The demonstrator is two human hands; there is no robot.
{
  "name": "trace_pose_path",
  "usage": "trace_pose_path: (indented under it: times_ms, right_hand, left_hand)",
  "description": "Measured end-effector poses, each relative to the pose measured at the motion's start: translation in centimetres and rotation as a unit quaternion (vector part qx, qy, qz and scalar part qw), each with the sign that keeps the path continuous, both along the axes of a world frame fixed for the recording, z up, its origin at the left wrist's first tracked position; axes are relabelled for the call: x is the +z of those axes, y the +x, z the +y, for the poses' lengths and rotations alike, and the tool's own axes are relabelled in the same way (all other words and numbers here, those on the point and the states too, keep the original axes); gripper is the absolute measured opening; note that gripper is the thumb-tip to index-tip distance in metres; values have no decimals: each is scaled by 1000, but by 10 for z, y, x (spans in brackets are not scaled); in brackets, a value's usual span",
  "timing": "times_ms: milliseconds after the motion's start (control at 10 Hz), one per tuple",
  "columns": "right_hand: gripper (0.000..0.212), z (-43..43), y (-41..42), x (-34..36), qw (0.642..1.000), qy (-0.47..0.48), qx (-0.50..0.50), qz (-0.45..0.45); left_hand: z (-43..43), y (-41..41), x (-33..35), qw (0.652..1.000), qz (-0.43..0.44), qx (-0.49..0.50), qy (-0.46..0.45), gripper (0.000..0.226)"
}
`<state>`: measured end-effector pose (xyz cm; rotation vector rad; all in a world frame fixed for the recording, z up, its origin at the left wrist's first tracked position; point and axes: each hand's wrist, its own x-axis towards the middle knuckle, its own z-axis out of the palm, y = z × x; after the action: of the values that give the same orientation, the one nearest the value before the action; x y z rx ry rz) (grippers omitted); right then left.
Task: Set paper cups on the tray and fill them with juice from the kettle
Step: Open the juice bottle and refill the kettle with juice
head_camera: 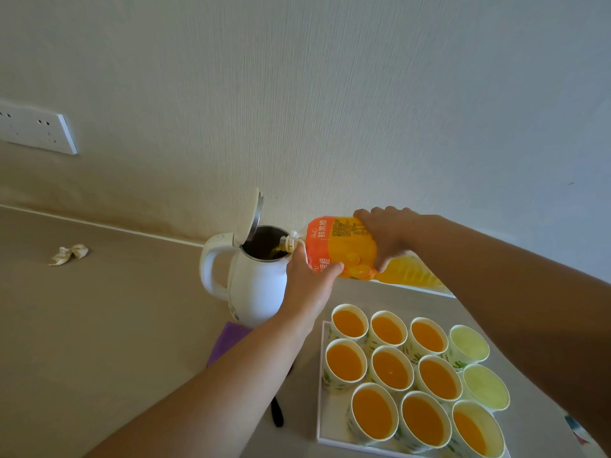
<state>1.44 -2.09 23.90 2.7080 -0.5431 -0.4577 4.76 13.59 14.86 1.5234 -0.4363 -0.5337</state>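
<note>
Sideways, glossy plastic bottle in left hand and right hand.

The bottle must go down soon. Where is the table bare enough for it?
Bare table spreads left of the kettle, out to the crumpled paper, and nearer the person there. The tray is packed with paper cups. Between kettle and tray it is tight: a purple cloth lies there, and the left arm crosses to the bottle.
</note>
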Motion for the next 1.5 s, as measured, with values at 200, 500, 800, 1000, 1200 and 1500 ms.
trace_pose_path:
  times_ms: [200, 500, 800, 1000, 1200, 1500]
  right_hand:
    - [109, 1, -2, 1, 1000, 11, -1, -2]
    - [110, 1, -1, 0, 1000, 7, 1, -4]
    - [109, 2, 0, 1, 1000, -1, 7, -2]
    - [109, 3, -1, 3, 1000, -8, 9, 3]
    - [111, 4, -1, 6, 1000, -14, 7, 10]
    - [110, 7, -1, 9, 1000, -22, 12, 12]
  left_hand:
    - [-1, 0, -1, 1000, 3, 14, -4, 55]
    - [0, -1, 0, 1000, 4, 19, -13, 35]
    - [1, -1, -1, 1000, 7, 20, -4, 42]
    - [1, -1, -1, 1000, 8, 24, 2, 50]
    - [1, -2, -1, 1000, 8, 28, -2, 45]
    - [3, -1, 0, 1000, 10, 26, -1, 47]
